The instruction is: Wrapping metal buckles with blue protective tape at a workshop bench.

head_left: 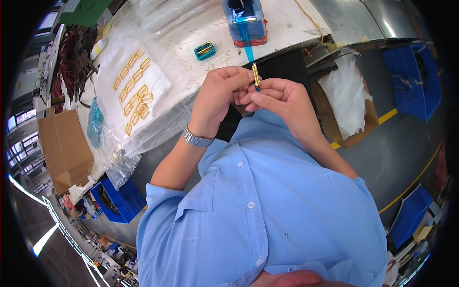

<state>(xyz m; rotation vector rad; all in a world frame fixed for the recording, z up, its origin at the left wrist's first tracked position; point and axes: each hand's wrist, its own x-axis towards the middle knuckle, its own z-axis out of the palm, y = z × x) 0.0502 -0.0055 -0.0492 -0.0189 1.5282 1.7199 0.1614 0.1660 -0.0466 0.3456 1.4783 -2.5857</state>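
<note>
A gold metal buckle [256, 75] is held on edge between my two hands, beyond the table's near edge. My left hand [217, 93], with a watch at the wrist, pinches it from the left with thumb and fingers. My right hand [287, 99] closes on its lower end from the right. A stretched strip of blue tape [246, 45] runs from the tape dispenser [263, 28] down to the buckle, and a bit of blue shows at its lower end. To the left on the table lies another gold buckle wrapped in blue tape [205, 51].
Several gold buckles [130, 86] lie in rows on a white sheet [160, 79] at the left. An open carton with white plastic [346, 95] stands at the right, near a blue bin [413, 83]. A brown carton [64, 143] and another blue bin [122, 201] are at the left.
</note>
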